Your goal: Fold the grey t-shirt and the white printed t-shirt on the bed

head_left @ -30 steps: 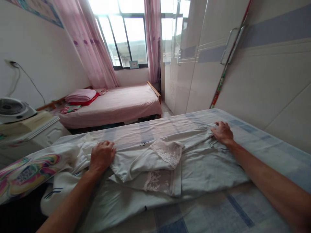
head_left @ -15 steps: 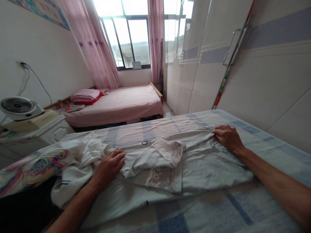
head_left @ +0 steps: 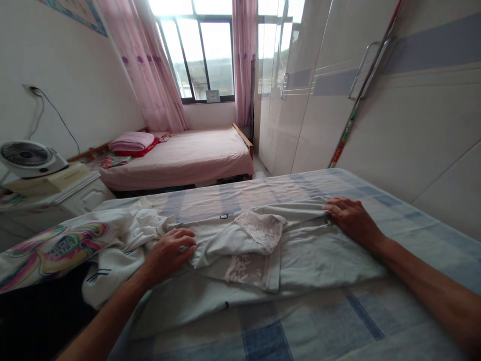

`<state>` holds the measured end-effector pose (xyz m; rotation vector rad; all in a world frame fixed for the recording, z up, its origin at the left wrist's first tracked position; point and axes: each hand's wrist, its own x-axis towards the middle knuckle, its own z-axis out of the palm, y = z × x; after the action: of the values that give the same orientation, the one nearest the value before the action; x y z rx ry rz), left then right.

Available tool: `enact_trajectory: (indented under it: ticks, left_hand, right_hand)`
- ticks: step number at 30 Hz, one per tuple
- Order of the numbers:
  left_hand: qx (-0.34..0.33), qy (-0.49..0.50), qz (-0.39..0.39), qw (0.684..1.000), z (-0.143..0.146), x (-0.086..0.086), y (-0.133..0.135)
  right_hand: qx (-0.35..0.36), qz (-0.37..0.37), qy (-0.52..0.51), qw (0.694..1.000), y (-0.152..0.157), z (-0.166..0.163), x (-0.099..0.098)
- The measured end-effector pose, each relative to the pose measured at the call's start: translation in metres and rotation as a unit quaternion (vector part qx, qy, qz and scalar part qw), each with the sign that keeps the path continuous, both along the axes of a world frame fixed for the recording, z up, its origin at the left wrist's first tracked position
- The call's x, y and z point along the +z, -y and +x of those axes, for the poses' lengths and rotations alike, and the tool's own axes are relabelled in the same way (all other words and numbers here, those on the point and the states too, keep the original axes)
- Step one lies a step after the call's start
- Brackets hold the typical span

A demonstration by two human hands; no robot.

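Note:
A pale grey-green shirt (head_left: 315, 255) lies folded lengthwise across the bed in front of me. Two lace-trimmed parts (head_left: 259, 235) lie over its middle, possibly the sleeve ends. My left hand (head_left: 175, 248) rests at the shirt's left part, fingers bent, with a gap between thumb and forefinger. At the far right end my right hand (head_left: 351, 218) has its fingers closed on the shirt's edge; the thumb is mostly hidden. Just left of my left hand is a heap of white clothes (head_left: 141, 225), one with dark blue stripes.
A white piece with a colourful print (head_left: 71, 243) lies at the left edge. The checked bed sheet (head_left: 263, 336) spreads under the shirt. Beyond are a pink-covered bed (head_left: 203, 150) and a fan (head_left: 30, 158) on a cabinet. A tall wardrobe (head_left: 424, 125) stands along the right.
My left hand has risen slightly, its fingers more bent and its thumb apart. My right hand stays at the shirt's right end, shifted slightly. The camera view has tilted a little.

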<state>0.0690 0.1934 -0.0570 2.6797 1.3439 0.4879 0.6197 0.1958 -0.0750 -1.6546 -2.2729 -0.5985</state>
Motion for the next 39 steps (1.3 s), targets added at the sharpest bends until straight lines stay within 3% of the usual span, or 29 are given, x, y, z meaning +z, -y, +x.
enact_trajectory:
  ticks: [4, 7, 17, 20, 26, 30, 32, 37, 39]
  left_hand:
    - [-0.034, -0.026, -0.005, 0.999, -0.004, 0.010, 0.014]
    - [-0.004, -0.060, 0.001, 0.998, -0.013, 0.012, 0.019]
    - [0.049, -0.135, 0.077, 0.987, -0.014, 0.000, 0.009]
    - [0.079, -0.117, 0.088, 0.986, -0.013, -0.006, 0.003]
    - [0.154, 0.021, 0.148, 0.977, -0.032, -0.019, -0.018]
    - [0.166, -0.001, 0.138, 0.976, -0.033, -0.025, -0.020]
    - [0.142, -0.030, 0.150, 0.978, -0.028, -0.024, -0.016]
    - [-0.019, -0.071, 0.185, 0.980, -0.017, -0.012, -0.006]
    - [-0.024, -0.058, 0.180, 0.982, -0.018, -0.008, -0.006]
  right_hand:
    - [0.019, -0.004, 0.017, 1.000, -0.005, 0.002, -0.001]
    - [0.008, 0.019, 0.015, 1.000, -0.010, 0.011, -0.009]
    - [-0.027, 0.041, 0.023, 0.999, -0.017, 0.018, -0.024]
    - [-0.041, 0.039, 0.020, 0.998, -0.016, 0.014, -0.020]
    - [-0.058, 0.070, 0.025, 0.996, -0.004, 0.005, 0.006]
    - [-0.049, 0.053, 0.039, 0.997, 0.004, 0.002, 0.006]
    - [-0.036, 0.033, 0.040, 0.998, 0.007, 0.000, 0.000]
    - [0.041, 0.023, 0.019, 0.999, 0.006, -0.013, -0.004]
    - [0.062, 0.014, 0.000, 0.998, 0.004, -0.020, 0.000]
